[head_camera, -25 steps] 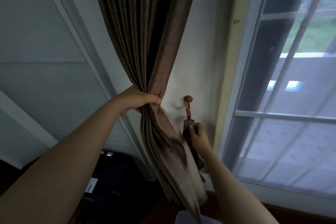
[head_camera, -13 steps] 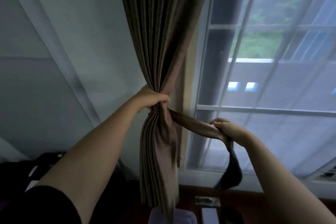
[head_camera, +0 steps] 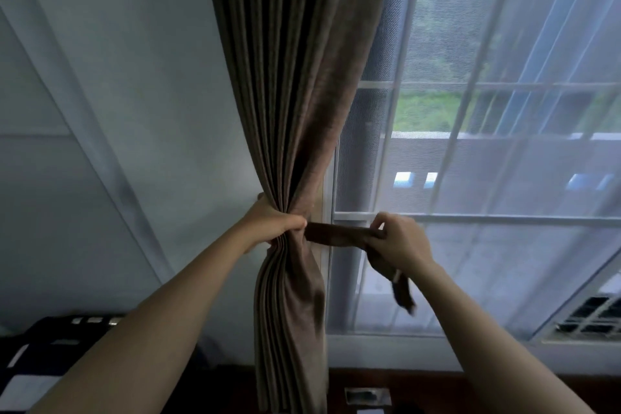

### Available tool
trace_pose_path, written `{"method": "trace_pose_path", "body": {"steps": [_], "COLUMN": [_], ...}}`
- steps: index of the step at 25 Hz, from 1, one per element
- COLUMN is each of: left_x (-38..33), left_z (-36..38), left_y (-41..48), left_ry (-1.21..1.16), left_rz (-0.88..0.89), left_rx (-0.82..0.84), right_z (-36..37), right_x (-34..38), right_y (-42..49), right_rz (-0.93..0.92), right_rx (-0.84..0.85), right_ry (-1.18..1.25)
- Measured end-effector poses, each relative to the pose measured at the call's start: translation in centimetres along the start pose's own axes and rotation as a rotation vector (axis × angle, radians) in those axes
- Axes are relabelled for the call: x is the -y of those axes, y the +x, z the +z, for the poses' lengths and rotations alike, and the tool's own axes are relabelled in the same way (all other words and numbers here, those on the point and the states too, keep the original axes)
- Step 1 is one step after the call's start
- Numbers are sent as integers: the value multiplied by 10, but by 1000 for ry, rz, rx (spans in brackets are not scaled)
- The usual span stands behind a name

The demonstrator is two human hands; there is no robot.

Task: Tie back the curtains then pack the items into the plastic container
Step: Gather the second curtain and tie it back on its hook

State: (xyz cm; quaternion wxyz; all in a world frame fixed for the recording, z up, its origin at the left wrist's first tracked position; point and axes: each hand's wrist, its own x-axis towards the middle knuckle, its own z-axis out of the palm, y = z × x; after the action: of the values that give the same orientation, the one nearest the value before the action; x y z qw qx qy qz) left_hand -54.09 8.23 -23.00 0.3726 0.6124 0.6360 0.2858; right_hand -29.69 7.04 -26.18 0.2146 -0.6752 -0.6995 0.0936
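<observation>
A brown pleated curtain [head_camera: 289, 84] hangs beside the window and is bunched into a narrow waist at mid height. My left hand [head_camera: 274, 225] grips that bunched waist from the left. A dark brown tieback strap [head_camera: 334, 235] stretches level from the curtain's waist to the right. My right hand [head_camera: 400, 244] holds the strap in curled fingers, and the strap's loose end [head_camera: 403, 294] dangles below my wrist. The plastic container is not in view.
A large window with white bars [head_camera: 470, 218] and a sheer white curtain [head_camera: 524, 111] fills the right side. A pale wall [head_camera: 117, 111] is on the left. Dark striped fabric [head_camera: 40, 346] lies at the lower left. A vent grille [head_camera: 591, 316] sits at the lower right.
My right hand took the strap off the wooden wall hook and drew it out to the right, now pulled level and taut. My left hand kept its grip on the curtain.
</observation>
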Motion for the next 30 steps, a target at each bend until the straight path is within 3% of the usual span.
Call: {"method": "trace_pose_path", "body": {"steps": [5,8,13,16,17,21,24,27,29,30], "left_x": [-17,-28,-31,-32,-32,-34,-35,-1,41,60], "left_z": [15,21,22,23,23,20,11,-4,-10,-8], "left_y": [8,12,12,10,10,10,4,0,-3,-6], "left_ry": [-25,-26,-13,3,22,33,-10,-270,-436,-372], "left_rz": [-107,-125,-129,-115,-106,-92,-21,47,18,11], "left_rx": [-195,-200,-163,-156,-162,-149,-58,165,144,108], "right_z": [-5,39,88,89,89,89,93,93,89,90], "right_x": [39,70,118,118,113,114,123,118,115,115], "right_y": [-44,-82,-74,-63,-57,-28,-18,-16,-17,-17], "right_rz": [-106,-105,166,442,477,467,386,343,305,290], "right_rx": [81,71,30,17,24,87,31,-27,-23,-9], "right_ry": [62,336,1124,1366,1322,774,956,762,646,640]}}
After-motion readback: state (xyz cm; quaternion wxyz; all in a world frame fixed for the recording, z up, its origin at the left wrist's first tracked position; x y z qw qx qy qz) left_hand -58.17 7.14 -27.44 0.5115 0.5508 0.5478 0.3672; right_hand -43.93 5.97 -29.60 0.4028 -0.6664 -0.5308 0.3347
